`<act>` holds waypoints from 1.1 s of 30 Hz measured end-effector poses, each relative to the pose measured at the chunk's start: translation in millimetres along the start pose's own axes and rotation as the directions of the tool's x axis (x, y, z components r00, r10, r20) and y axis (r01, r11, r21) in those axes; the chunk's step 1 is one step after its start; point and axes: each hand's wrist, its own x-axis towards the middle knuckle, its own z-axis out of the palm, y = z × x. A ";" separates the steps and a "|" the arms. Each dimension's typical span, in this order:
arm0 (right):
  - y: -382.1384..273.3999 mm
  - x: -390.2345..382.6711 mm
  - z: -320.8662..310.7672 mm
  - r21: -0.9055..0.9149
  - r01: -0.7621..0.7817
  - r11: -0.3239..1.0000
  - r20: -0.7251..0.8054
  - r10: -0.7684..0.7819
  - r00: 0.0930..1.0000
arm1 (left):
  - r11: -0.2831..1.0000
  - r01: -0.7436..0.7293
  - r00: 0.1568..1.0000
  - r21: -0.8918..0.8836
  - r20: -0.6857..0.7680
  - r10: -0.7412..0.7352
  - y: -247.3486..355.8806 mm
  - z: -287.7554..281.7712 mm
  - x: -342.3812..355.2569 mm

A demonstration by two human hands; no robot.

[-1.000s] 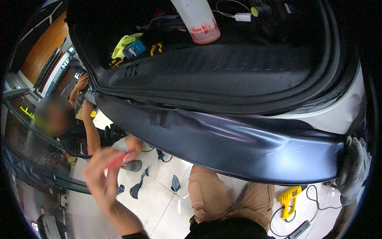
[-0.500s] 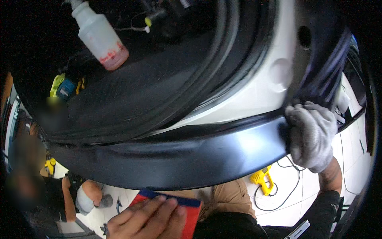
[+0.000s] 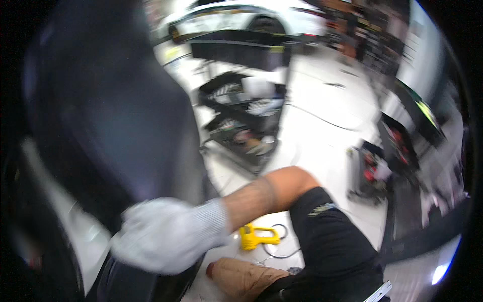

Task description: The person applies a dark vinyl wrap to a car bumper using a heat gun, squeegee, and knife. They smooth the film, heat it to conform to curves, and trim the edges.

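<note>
My right hand [image 3: 163, 234] wears a grey-white knit glove and bends inward across the lower left. Its fingers curl closed against a dark, smooth, satin-looking panel [image 3: 115, 131] that fills the left side. What they grip, if anything, is hidden on the far side of the glove and smeared by motion. A bare forearm [image 3: 251, 201] and black sleeve lead back from the glove to the lower right. My left hand is out of the picture.
On the white tiled floor lies a yellow heat gun [image 3: 256, 236] with a dark cord. A black rolling cart [image 3: 241, 48] with cluttered trays stands ahead. Open dark cases [image 3: 370, 166] with red items sit to the right. A white car [image 3: 226, 20] is parked at the back.
The view has swung to the right. My left hand, with its red, blue-edged flat card, has left the picture, as has the spray bottle. My right hand now appears lower left, still against the dark surface.
</note>
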 end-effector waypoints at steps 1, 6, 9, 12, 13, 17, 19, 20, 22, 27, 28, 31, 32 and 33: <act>-16.3 5.4 -22.7 -0.234 -0.001 0.972 0.177 0.044 0.983 | 0.996 -0.078 0.996 0.050 0.045 0.076 14.4 7.0 19.2; -12.2 -13.3 -51.9 -0.166 -0.126 0.978 0.234 0.163 0.958 | 0.940 -0.282 0.946 0.193 0.221 0.239 63.2 10.1 55.8; -10.7 -4.9 -49.0 -0.208 -0.090 0.974 0.254 0.143 0.957 | 0.919 -0.306 0.931 0.251 0.282 0.233 69.5 -13.5 52.9; -0.2 -10.6 -10.7 -0.244 0.152 0.958 -0.106 -0.182 0.977 | 0.916 -0.265 0.907 0.302 0.402 0.129 59.8 -76.2 7.5; -0.3 -8.0 -13.4 -0.096 -0.048 0.994 0.093 0.057 0.994 | 0.900 -0.299 0.867 0.319 0.484 0.117 73.9 -108.1 -15.6; -23.7 -6.0 -53.1 -0.408 -0.031 0.912 0.159 0.105 0.982 | 0.712 -0.651 0.759 0.262 0.207 0.618 181.1 -187.4 -71.2; -27.5 5.1 -54.6 -0.408 -0.039 0.912 0.209 0.135 0.968 | 0.664 -0.673 0.672 0.325 -0.107 0.733 250.3 -196.8 -54.9; -25.4 -0.6 -60.0 -0.459 -0.057 0.887 0.250 0.191 0.949 | 0.600 -0.696 0.620 0.393 -0.091 0.779 267.0 -196.8 -20.5; -24.7 -4.3 -57.4 -0.473 -0.048 0.880 0.250 0.186 0.950 | 0.624 -0.590 0.627 0.513 -0.195 0.754 288.8 -187.6 17.9; -23.1 -3.6 -51.4 -0.446 -0.023 0.895 0.255 0.152 0.955 | 0.403 -0.491 0.692 0.772 0.064 0.719 314.7 -192.8 29.0; -23.4 -4.0 -51.8 -0.444 -0.030 0.895 0.257 0.159 0.953 | 0.339 -0.510 0.695 0.791 0.146 0.704 317.4 -193.1 28.2; -26.4 1.2 -56.1 -0.430 -0.044 0.902 0.282 0.181 0.942 | 0.307 -0.523 0.718 0.795 0.216 0.662 316.4 -186.8 35.1; -26.1 1.1 -55.6 -0.445 -0.021 0.895 0.259 0.151 0.954 | 0.317 -0.513 0.738 0.797 0.221 0.638 316.9 -186.4 35.7; -25.7 -0.8 -54.6 -0.461 0.000 0.888 0.235 0.122 0.964 | 0.340 -0.542 0.721 0.769 0.217 0.659 316.9 -186.9 37.2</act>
